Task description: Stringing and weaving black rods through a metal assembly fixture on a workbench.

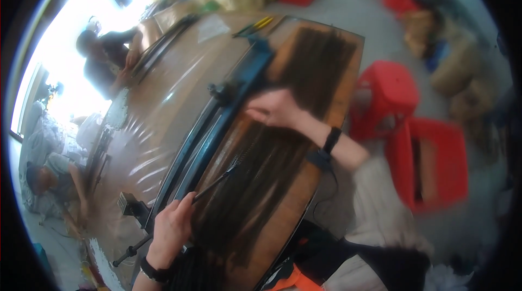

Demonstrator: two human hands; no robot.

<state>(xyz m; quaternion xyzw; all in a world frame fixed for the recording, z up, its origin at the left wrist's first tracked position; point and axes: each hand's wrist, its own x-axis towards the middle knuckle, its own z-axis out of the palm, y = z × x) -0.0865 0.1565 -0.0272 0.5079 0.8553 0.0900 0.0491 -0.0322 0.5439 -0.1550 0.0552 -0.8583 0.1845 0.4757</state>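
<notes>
My left hand [173, 226] is closed around a thin dark rod [213, 186], which slants up and right over the table. A finer, textured stretch seems to continue from its far end toward my right hand, but blur hides the detail. My right hand [276, 108] has its fingers curled together beside a long blue metal rail [217, 133]. Whatever it may pinch cannot be made out. Under both hands lie long bundles of dark thin strips [272, 166] on the wooden tabletop [302, 193]. A dark clamp-like block [222, 93] sits on the rail's far part.
Yellow-handled pliers [255, 27] lie at the table's far end. A red stool [389, 92] and a red crate [429, 163] stand right of the table. Two other people work along the left side, one at a dark strip [163, 46]. Sacks and red bins line the back.
</notes>
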